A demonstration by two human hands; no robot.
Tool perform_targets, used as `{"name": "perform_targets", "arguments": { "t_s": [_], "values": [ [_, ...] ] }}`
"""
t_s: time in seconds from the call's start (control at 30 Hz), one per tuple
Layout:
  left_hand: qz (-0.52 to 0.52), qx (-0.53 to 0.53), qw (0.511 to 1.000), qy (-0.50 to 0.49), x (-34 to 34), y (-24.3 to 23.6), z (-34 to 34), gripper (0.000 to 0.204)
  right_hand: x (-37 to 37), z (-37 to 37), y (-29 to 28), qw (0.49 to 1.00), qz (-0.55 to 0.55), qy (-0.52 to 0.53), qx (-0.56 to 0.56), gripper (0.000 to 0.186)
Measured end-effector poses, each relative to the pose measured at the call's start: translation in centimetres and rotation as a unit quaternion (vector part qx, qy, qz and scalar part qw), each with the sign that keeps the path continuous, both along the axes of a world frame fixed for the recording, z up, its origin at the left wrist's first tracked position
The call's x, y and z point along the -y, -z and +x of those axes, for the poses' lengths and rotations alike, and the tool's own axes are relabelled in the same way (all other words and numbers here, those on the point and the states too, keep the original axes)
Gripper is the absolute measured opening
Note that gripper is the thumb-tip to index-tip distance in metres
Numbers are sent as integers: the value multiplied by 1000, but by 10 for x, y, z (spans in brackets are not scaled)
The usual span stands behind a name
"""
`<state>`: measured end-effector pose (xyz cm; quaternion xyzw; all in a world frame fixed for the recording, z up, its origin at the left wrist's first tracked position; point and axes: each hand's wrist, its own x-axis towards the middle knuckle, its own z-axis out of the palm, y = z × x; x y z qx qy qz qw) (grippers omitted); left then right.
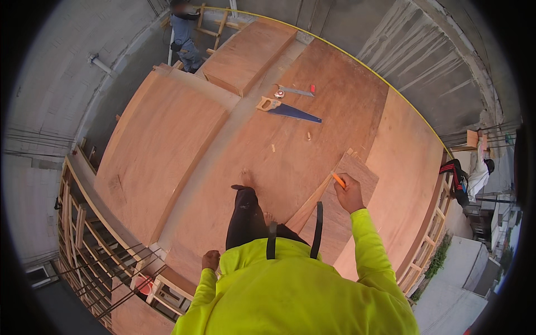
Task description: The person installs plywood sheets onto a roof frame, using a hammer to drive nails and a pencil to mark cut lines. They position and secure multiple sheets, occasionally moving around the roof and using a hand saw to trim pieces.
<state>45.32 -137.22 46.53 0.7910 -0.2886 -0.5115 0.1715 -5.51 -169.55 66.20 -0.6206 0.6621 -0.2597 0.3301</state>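
My right hand [349,194] is closed around a short orange stick [339,180], shaped like a thick marker or pencil; its exact kind is unclear. Below that hand lies a loose plywood piece [357,223], with a narrow wooden strip [312,202] slanting along its left side. My left hand [210,260] hangs low beside my body, fingers curled, and no object shows in it. Ahead on the plywood deck [251,145] are a handsaw [296,112] with a blue blade, a metal square [297,91] and a small tape measure [279,94].
Raised plywood boxes [162,151] stand to the left and far left. A co-worker [187,36] is at the far left, another [474,173] at the right. A yellow line [357,61] runs along the far edge. Timber framing [427,245] borders the right side.
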Motion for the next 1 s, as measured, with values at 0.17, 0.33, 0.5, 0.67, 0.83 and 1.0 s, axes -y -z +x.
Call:
{"name": "perform_targets", "arguments": {
  "t_s": [0.17,0.33,0.5,0.67,0.83,1.0],
  "values": [
    [49,76,982,163,150,15,32,28,80,-35,94,995,29,43,-84,18],
    [174,209,944,187,417,22,28,24,106,-70,210,912,335,64,-229,21],
    [65,246,917,307,692,111,-17,24,265,-53,340,933,298,58,-192,18],
    [-96,213,889,393,882,323,-123,26,452,-55,546,967,199,9,-157,18],
    [-178,190,895,362,989,432,-260,40,647,-51,664,976,70,-43,-200,32],
    [-260,239,844,403,1038,507,-312,52,736,-65,728,961,-5,-111,-253,37]
  ]
}}
